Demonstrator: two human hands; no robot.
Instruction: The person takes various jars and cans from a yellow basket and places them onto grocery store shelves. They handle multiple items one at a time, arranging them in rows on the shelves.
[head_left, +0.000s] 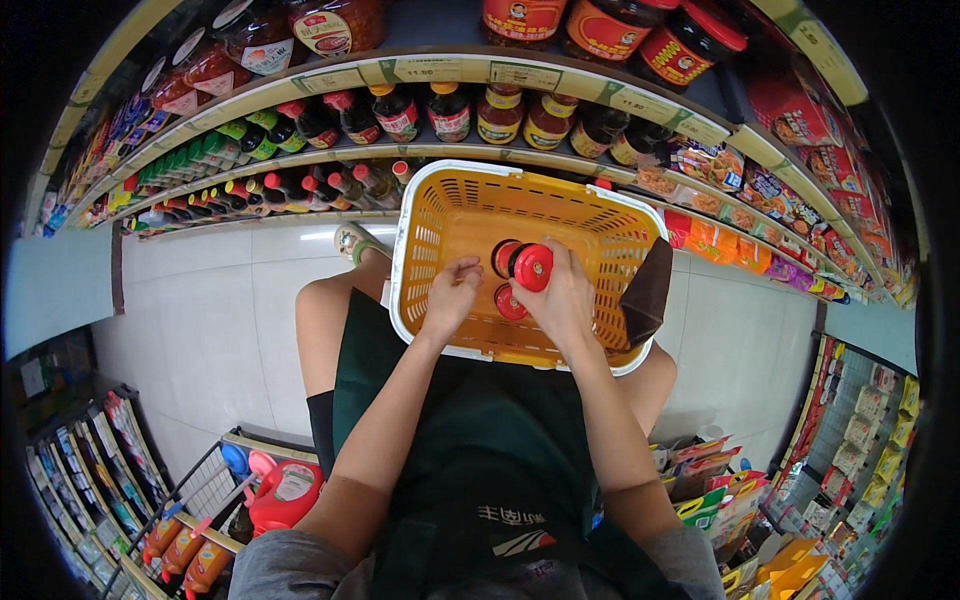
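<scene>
A yellow plastic shopping basket (487, 355) with a white rim rests at my lap. Inside it my right hand (559, 296) grips a red-lidded glass jar (533, 267) near its lid. Two more red-lidded jars are beside it in the basket: one (504, 257) partly hidden behind the held jar, the other (511, 301) just below. My left hand (453, 295) is over the basket's left half, fingers curled loosely and holding nothing, apart from the jars. A dark brown cloth (646, 292) hangs over the basket's right side.
Shelves (420, 67) of sauce bottles, jars and snack packs curve across the front, close beyond the basket. Behind me at left are a red jug (287, 496) and orange bottles (204, 566) by a wire rack. Packaged goods (712, 495) stand at right rear. Tiled floor (195, 315) shows on both sides.
</scene>
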